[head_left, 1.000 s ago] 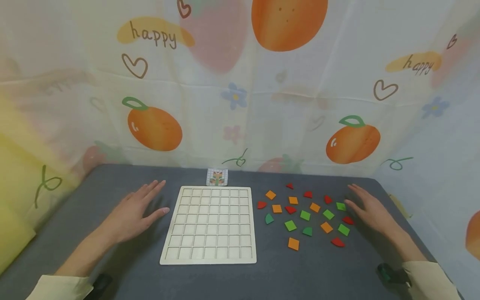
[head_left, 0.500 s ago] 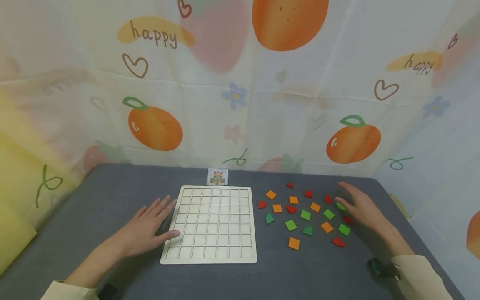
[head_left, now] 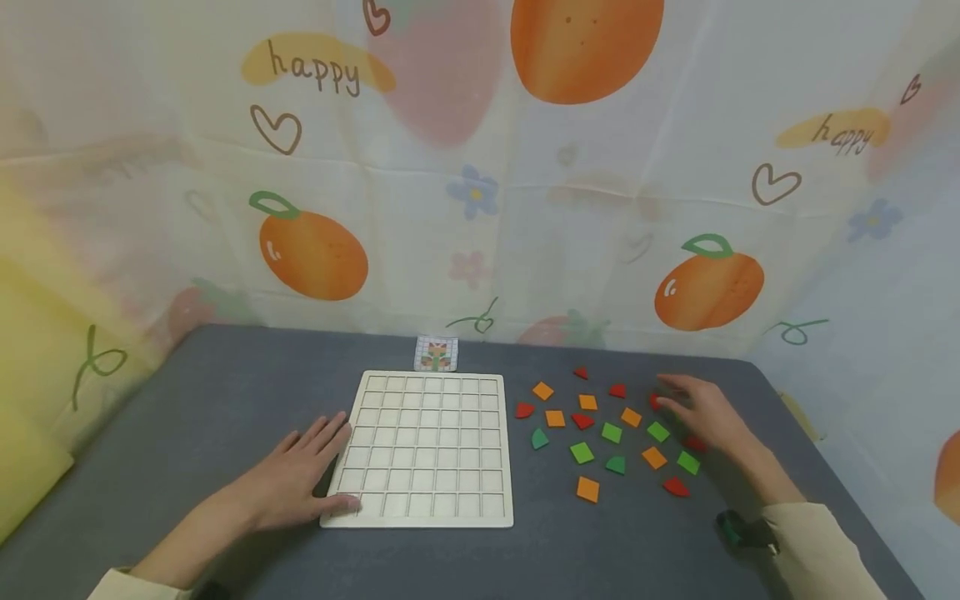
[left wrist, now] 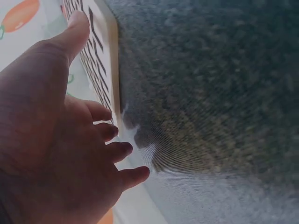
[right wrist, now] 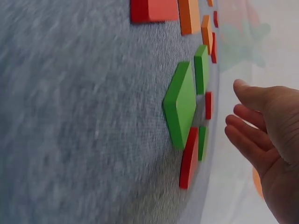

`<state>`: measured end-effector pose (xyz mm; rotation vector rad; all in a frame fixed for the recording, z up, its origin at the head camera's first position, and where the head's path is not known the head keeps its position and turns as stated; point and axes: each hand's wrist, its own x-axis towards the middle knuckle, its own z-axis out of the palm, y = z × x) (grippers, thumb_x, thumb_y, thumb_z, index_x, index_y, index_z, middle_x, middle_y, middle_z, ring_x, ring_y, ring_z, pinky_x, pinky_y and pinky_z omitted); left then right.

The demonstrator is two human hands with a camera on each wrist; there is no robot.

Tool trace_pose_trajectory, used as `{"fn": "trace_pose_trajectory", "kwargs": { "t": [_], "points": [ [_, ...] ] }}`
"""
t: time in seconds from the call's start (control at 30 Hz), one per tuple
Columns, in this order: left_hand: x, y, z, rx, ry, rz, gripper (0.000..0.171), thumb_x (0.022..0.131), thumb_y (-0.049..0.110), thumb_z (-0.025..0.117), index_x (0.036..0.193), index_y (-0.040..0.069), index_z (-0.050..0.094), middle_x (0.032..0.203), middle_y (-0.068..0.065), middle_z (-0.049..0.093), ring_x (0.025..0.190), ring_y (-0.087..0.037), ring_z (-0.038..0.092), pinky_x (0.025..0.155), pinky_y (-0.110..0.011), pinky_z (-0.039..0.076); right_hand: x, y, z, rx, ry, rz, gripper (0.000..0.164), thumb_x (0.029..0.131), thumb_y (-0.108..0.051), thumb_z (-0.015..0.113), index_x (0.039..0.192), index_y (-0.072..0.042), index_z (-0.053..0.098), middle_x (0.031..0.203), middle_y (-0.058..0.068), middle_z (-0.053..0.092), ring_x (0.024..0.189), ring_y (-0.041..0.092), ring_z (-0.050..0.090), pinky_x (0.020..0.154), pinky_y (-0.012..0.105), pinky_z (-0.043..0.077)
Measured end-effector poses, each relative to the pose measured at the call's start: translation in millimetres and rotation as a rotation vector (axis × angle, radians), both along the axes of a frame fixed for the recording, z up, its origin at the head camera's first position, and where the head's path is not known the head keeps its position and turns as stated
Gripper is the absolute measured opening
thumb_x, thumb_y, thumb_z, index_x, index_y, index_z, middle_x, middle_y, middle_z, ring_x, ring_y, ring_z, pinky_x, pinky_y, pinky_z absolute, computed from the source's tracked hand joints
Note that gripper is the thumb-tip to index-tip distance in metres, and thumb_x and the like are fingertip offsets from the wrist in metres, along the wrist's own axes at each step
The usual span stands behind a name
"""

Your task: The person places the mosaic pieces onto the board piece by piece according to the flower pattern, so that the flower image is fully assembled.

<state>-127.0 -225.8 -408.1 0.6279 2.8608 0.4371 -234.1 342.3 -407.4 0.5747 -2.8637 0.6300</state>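
Lying before you: flat white board with ruled square grid, on a dark grey tabletop. Flat red, orange and green pieces scattered to its right. Your left hand at its left edge, fingers extended, gripping nothing; contact unclear. Your right hand over the far-right pieces, thumb and fingers parted, empty. Small printed card just beyond.

Grey tabletop with white grid board, small card, coloured pieces.
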Motion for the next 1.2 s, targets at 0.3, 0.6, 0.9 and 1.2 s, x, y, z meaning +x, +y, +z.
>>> {"fn": "trace_pose_trajectory", "kwargs": {
  "t": [0.3, 0.6, 0.9, 1.2],
  "points": [
    [3.4, 0, -1.7, -0.003, -0.02, -0.001, 0.112, 0.076, 0.077, 0.059, 0.152, -0.001, 0.03, 0.16, -0.021, 0.021, 0.143, -0.048, 0.021, 0.107, -0.07, 0.02, -13.6, -15, -3.3, -0.035, 0.002, 0.068, 0.04, 0.089, -0.002, 0.07, 0.126, 0.008, 0.061, 0.118, 0.026, 0.065, 0.102, 0.04, 0.065, 0.084, 0.051, 0.054],
    [4.7, 2, -1.8, 0.009, -0.061, -0.005, 0.121, 0.071, 0.08, 0.061, 0.153, -0.002, 0.026, 0.161, -0.019, 0.019, 0.144, -0.047, 0.019, 0.109, -0.069, 0.018, -23.9, -27, -10.6, -0.05, -0.032, 0.064, 0.035, 0.09, -0.003, 0.069, 0.122, 0.008, 0.063, 0.116, 0.025, 0.066, 0.099, 0.038, 0.067, 0.08, 0.048, 0.056],
    [3.7, 1, -2.7, 0.013, -0.068, -0.012, 0.123, 0.069, 0.08, 0.062, 0.153, -0.002, 0.025, 0.161, -0.018, 0.018, 0.144, -0.046, 0.019, 0.109, -0.069, 0.017, -30.4, -40, -10.3, -0.004, -0.045, 0.121, 0.027, 0.088, -0.002, 0.07, 0.114, 0.005, 0.069, 0.108, 0.02, 0.07, 0.095, 0.034, 0.068, 0.078, 0.046, 0.057],
    [2.6, 1, -4.0, 0.021, -0.06, -0.008, 0.123, 0.068, 0.08, 0.063, 0.153, -0.002, 0.026, 0.161, -0.018, 0.018, 0.144, -0.047, 0.019, 0.109, -0.069, 0.018, -32.2, -47, -10.0, 0.043, -0.035, 0.105, 0.025, 0.086, 0.0, 0.071, 0.111, 0.005, 0.07, 0.105, 0.02, 0.071, 0.092, 0.034, 0.069, 0.075, 0.043, 0.057]
  ]
}}
